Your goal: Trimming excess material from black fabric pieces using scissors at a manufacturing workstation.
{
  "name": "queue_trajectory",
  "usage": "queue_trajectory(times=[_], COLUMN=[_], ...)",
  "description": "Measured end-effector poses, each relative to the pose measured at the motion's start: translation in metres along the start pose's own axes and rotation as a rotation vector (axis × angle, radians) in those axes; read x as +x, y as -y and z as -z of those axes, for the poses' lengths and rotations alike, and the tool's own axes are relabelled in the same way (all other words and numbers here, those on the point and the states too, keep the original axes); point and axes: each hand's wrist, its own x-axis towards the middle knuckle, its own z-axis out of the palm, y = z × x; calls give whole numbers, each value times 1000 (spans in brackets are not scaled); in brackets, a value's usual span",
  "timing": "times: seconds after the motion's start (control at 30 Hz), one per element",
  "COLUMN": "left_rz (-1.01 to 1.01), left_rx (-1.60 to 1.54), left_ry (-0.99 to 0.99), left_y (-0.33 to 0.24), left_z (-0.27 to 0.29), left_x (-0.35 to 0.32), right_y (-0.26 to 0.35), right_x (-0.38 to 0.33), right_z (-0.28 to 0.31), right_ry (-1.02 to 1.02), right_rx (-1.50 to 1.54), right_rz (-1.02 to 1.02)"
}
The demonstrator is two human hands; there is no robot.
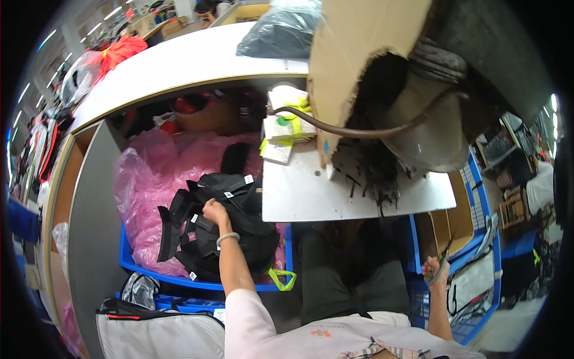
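My left hand (216, 212) reaches into a blue bin (200, 283) lined with pink plastic sheeting (143, 197). Its fingers are closed at a heap of black fabric pieces (251, 233), apparently pinching one of them. Small white labels show on several of the pieces. Off to the right, away from the table, my right hand (437, 272) is wrapped round a pair of scissors (445, 254), whose dark blades point up. Part of the scissors' handles is hidden by the fingers.
A white machine table (287, 197) stands in front of me, strewn with black lint, with cardboard (341, 66) and a flexible hose (359, 133) above. Label bundles (281, 131) lie at its left. Blue crates (478, 209) stand right; a grey panel (98, 221) borders the bin.
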Motion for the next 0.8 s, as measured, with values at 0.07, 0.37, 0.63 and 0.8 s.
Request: queue_trajectory(times=[0.07, 0.37, 0.63, 0.8], left_rz=[-249, -742, -1363, -394], left_rx=[-31, -422, -492, -707], left_ry=[-151, 578, 1506, 1259], left_y=[-22, -87, -116, -166], left_z=[21, 258, 258, 204], left_x=[-32, -287, -410, -421], right_y=[0, 13, -34, 11], right_x=[-8, -71, -93, -75], right_z=[-7, -127, -79, -16], right_ry=[29, 848, 533, 337], right_rx=[91, -61, 54, 176], right_rz=[38, -119, 169, -1])
